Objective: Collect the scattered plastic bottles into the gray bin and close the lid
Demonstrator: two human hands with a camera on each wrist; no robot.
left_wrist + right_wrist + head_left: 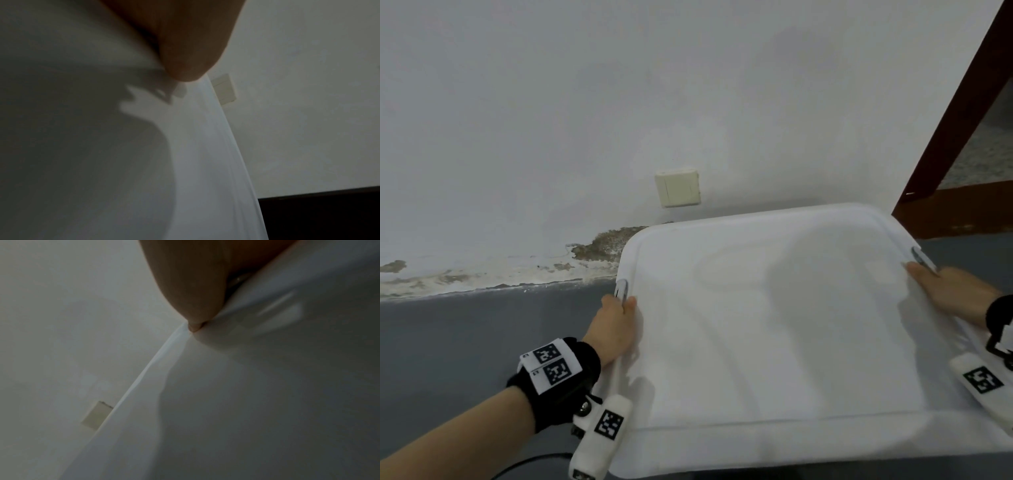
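A large white lid [774, 325] fills the lower right of the head view, held tilted above the floor. My left hand [616, 318] grips its left edge, thumb on top and fingers underneath. My right hand [945, 291] grips its right edge the same way. The left wrist view shows a thumb [185, 48] pressed on the lid's underside rim [216, 146]. In the right wrist view a finger [195, 296] lies against the lid's edge [144, 373]. The lid hides the gray bin and the bottles.
A white wall [619, 102] stands close behind, with a cream socket plate [677, 187] and peeling paint at its base. The gray floor [465, 342] lies to the left. A dark red door frame [962, 120] rises at the right.
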